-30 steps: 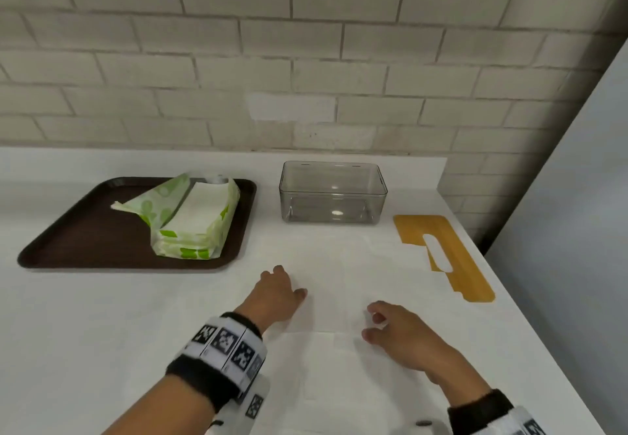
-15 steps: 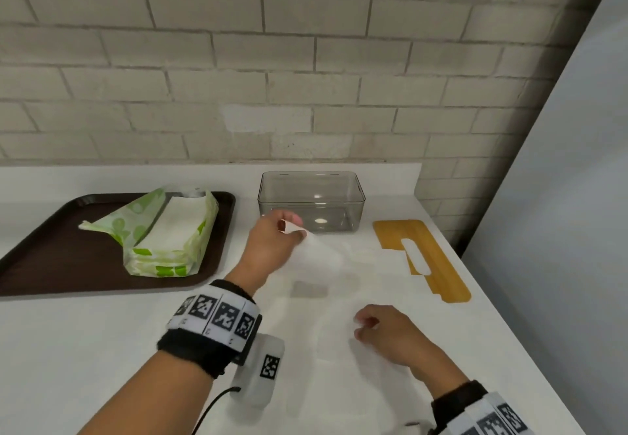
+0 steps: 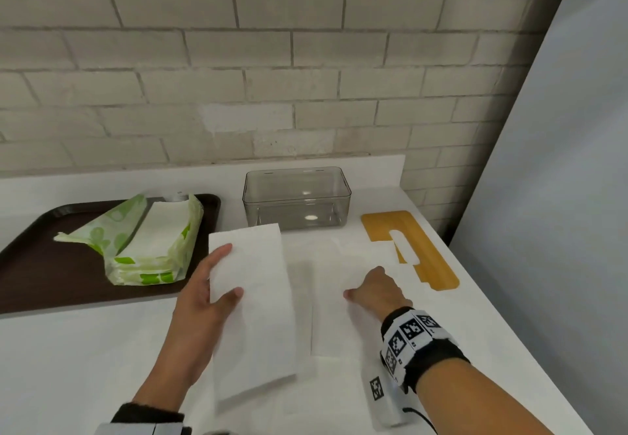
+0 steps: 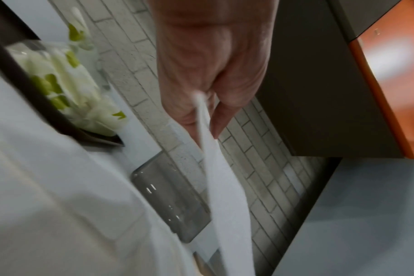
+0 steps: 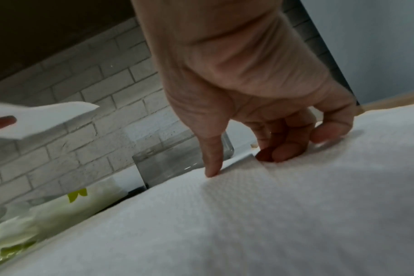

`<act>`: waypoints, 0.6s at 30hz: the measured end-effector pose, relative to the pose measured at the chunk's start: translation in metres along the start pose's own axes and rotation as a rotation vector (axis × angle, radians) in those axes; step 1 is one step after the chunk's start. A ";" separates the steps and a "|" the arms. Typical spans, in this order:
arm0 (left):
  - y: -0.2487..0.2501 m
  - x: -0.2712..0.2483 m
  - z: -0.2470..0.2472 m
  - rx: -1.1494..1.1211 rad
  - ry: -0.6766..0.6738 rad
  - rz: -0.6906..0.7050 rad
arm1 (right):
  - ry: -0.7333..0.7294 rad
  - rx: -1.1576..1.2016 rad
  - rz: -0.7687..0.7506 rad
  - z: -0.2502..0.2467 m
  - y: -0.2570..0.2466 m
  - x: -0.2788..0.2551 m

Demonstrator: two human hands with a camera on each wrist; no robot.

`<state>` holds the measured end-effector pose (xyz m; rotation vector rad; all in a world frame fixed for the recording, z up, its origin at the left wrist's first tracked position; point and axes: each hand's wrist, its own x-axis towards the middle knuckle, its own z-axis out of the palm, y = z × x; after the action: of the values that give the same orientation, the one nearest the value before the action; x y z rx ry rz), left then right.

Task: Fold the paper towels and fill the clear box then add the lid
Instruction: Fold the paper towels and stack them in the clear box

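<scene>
Mid-fold: left hand [image 3: 204,293] pinching the paper towel's [image 3: 253,302] raised flap to swing it over, right hand's [image 3: 375,290] curled fingertips [image 5: 286,153] pinning the flat half; clear box [image 3: 296,198] beyond both, empty, lid [image 3: 413,247] just right.

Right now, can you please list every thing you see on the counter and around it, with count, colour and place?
paper towel: one, white, lifted over the counter middle, held along its left edge.
second paper towel: one, white, flat on the counter, right of the lifted one.
clear box: one, transparent grey, empty, at the back near the wall.
lid: one, yellow-brown with a slot, flat on the counter, right of the box.
towel pack: one, green and white, open, on the tray.
tray: one, dark brown, left side.
counter: one, white.
wall: grey brick, behind.
left hand: grips the lifted towel.
right hand: fingertips press the flat towel.
</scene>
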<state>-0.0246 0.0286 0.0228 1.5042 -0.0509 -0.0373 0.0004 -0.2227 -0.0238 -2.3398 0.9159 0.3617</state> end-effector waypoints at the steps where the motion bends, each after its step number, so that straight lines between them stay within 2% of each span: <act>1: -0.002 0.000 -0.003 -0.028 0.011 -0.008 | 0.010 -0.015 0.016 0.002 0.000 0.001; 2: -0.005 0.000 -0.005 -0.052 0.025 -0.017 | 0.004 -0.005 0.016 0.002 0.000 0.000; 4: -0.008 0.000 -0.011 -0.082 0.047 -0.036 | -0.018 0.170 -0.040 -0.001 0.000 0.003; 7: -0.012 -0.001 -0.018 -0.064 0.080 -0.073 | -0.038 0.486 -0.240 -0.017 -0.004 -0.007; 10: -0.008 -0.004 -0.020 -0.082 0.106 -0.136 | -0.054 0.642 -0.402 -0.051 -0.014 -0.038; 12: -0.005 -0.005 -0.019 -0.117 0.112 -0.163 | -0.002 0.703 -0.495 -0.071 -0.015 -0.053; 15: -0.005 -0.005 -0.016 -0.134 0.131 -0.187 | 0.150 0.740 -0.484 -0.078 -0.014 -0.056; 18: -0.009 -0.006 -0.013 -0.123 0.139 -0.209 | 0.163 0.623 -0.345 -0.060 -0.004 -0.044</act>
<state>-0.0303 0.0413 0.0128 1.3807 0.2171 -0.1015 -0.0260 -0.2344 0.0449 -1.9019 0.5668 -0.2336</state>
